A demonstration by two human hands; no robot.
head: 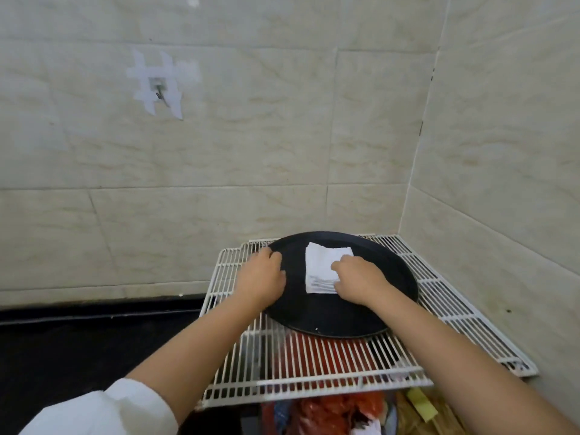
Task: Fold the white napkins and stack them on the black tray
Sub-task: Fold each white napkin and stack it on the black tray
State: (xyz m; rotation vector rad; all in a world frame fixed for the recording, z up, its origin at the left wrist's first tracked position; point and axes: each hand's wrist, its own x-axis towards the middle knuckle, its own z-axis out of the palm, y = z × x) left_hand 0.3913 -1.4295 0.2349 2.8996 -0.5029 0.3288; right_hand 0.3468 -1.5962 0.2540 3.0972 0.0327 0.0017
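so: corner of a tiled wall (282, 136), white wire rack (329, 365) laid flat, round black tray (332, 318) sitting on it.

folded white napkin (323, 265) lies flat on the tray, toward its far half, roughly centred. printed lines show near its front edge.

right hand (361, 282) rests on the napkin's right front corner, knuckles up, fingers curled down onto the paper; whether they pinch the edge or only press it, cannot tell from this angle. the hand hides that corner.

left hand (262, 277) sits at the tray's left rim, fingers curled over the edge, thumb side toward the napkin; it appears to grip the rim. apart from the napkin, not touching it.

both forearms bare; a white sleeve (103, 412) shows at the left elbow, lower left.

under the rack, seen through the bars: something red (317, 353). below the front edge, a jumble of red and yellow items, too blurred to name.

on the wall, upper left: small hook (160, 95) under crossed strips of white tape.

dark counter (78, 346) runs off to the left of the rack.
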